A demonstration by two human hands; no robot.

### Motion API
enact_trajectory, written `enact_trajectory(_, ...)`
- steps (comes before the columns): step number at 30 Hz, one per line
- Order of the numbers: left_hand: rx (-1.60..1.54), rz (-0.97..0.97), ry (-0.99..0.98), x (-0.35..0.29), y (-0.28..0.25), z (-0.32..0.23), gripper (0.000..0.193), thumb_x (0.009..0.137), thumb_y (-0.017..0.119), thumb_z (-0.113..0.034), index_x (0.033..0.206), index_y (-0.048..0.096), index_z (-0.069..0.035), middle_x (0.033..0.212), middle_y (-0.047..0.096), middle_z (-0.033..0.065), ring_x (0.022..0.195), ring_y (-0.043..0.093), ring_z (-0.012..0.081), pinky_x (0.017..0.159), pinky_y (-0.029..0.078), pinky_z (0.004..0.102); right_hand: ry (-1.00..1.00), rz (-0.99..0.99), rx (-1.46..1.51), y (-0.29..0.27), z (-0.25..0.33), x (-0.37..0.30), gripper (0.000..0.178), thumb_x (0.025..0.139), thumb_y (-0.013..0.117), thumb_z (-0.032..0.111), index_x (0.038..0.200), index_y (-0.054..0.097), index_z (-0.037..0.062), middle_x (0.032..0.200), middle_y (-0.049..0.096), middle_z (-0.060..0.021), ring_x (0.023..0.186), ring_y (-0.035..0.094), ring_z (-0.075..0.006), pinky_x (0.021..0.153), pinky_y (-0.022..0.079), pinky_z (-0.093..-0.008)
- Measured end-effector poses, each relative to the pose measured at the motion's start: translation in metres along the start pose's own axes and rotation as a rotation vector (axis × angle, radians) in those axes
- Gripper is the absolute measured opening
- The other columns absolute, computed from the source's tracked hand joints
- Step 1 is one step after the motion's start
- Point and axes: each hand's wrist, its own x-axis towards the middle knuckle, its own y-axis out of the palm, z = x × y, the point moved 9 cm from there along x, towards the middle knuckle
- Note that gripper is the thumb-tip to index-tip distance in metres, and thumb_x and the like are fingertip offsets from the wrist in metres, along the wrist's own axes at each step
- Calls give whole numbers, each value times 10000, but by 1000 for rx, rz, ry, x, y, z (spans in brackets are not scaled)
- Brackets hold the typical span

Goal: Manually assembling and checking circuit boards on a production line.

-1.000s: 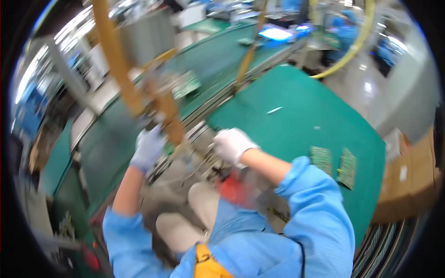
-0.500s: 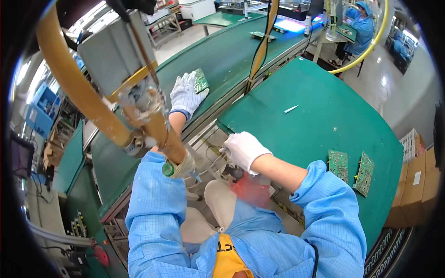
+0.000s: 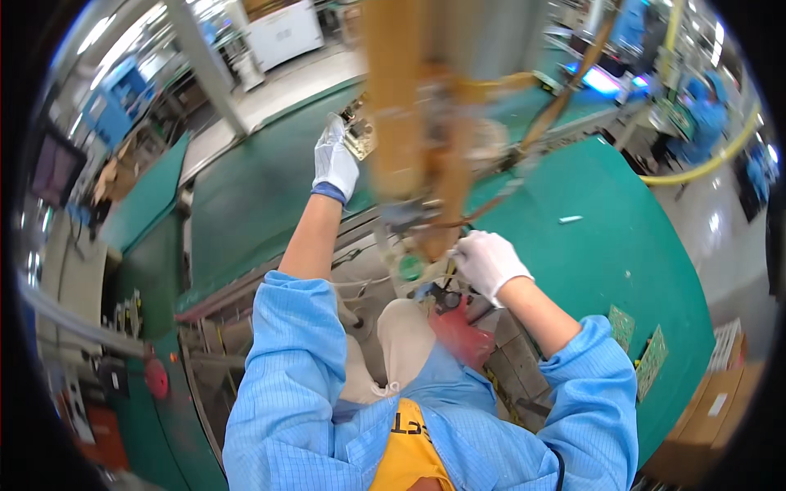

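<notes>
my left hand (image 3: 336,159), in a pale glove with a blue cuff, is closed on the left edge of a circuit board (image 3: 359,135), out over the long green belt (image 3: 254,180). the board sits slantwise, its crowded side toward me: a tan, yellowish face studded with small parts, darker ones toward the top, pale ones lower down. its outline is soft, and its right side meets the blurred tan pipe (image 3: 393,106) crossing my view, so i can't make out that edge. nor can i tell whether the board touches the belt.

my right hand (image 3: 491,263), also in a white glove, has its fingers curled in at the near-left edge of the green table (image 3: 573,270); i can't tell whether anything is pinched there. on that table i see a slim white stick (image 3: 571,219) and, near my right sleeve (image 3: 594,385), two greenish boards (image 3: 652,360) lying just beside each other.
</notes>
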Motion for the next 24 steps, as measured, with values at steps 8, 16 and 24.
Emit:
enact_trajectory(8,-62,-127,1,-147,0,-102,268,898,604,-96,1165,584,-96,1231,613,87,1169,593,298,1035,472,512,127,178,-52,30,-30,-4,249,838,581,249,793,691,31,864,672,-227,821,646,-401,742,519,-493)
enact_trajectory(16,-151,16,-11,-226,15,-161,490,879,623,-83,1337,473,7,1322,562,186,1193,587,313,1021,495,450,-28,159,-119,34,-42,1,275,841,570,265,901,680,21,886,659,-245,836,632,-421,733,500,-509)
enact_trajectory(24,-126,-164,-174,-292,2,-166,535,936,533,-114,1430,374,20,1443,435,219,1322,452,353,1116,370,502,165,287,-59,14,-22,-1,323,855,600,316,872,710,13,911,666,-247,870,652,-414,773,522,-461)
